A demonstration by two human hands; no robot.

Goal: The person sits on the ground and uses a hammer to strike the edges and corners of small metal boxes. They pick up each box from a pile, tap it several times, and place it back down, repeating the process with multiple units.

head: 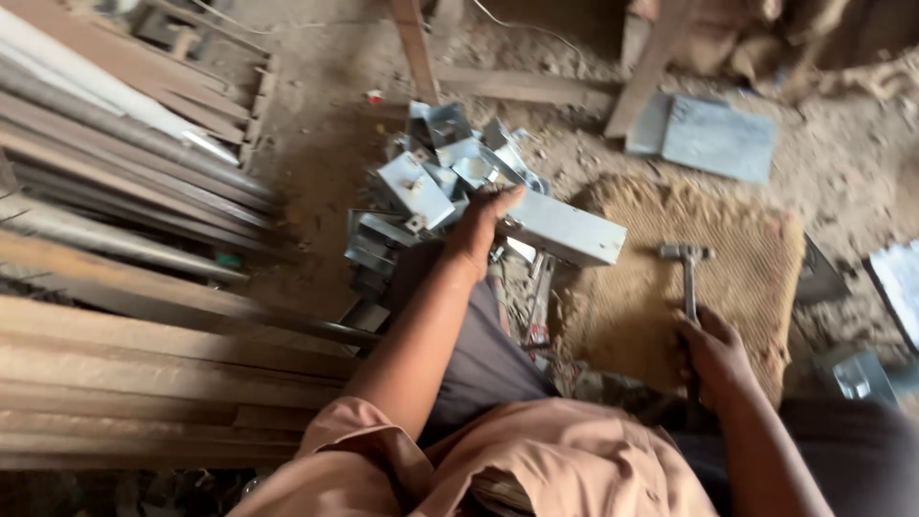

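**Grey metal channel being gripped beside a hammer on a woven mat**

Galvanised steel is being handled low over a dusty workshop floor. A long grey metal channel piece (565,230) is being held at its left end by the left hand (479,228), the fingers being wrapped firmly around it while the piece is being kept just above the far left corner of a coarse woven mat (747,287). A hammer (688,273) is being clasped by its handle in the right hand (713,356), the fist being closed tight and the metal head being laid flat on the mat, well apart from the channel piece. A heap of similar bent metal brackets (431,182) is being kept just beyond and to the left of the left hand. Long steel pipes and wooden planks (124,191) are being stored along the left side. A flat grey metal sheet (718,139) is being left on the ground at the far right.
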